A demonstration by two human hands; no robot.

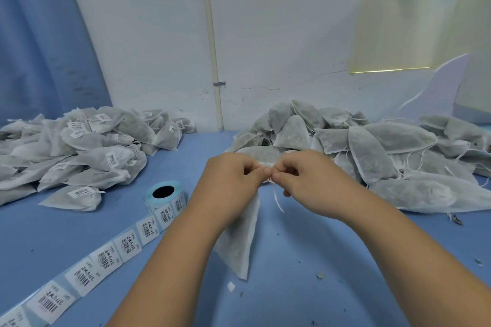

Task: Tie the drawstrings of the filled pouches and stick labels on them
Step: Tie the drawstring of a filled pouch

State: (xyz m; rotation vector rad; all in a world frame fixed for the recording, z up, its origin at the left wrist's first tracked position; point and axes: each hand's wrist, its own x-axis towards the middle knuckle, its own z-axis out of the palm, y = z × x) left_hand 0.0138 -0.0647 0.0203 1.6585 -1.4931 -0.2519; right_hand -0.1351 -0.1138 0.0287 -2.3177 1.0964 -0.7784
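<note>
I see L hand (233,175) and R hand (300,175) meeting at centre, fingertips touching. Both sets of fingers are curled and pinching the drawstring (277,200) at the mouth of a filled pouch (239,241), which hangs below them over the blue table (305,260). Label roll (164,194) is just left, its strip (106,255) trailing toward me. Labelled pile (79,146) far left, unlabelled pile (372,146) on the right.
</note>
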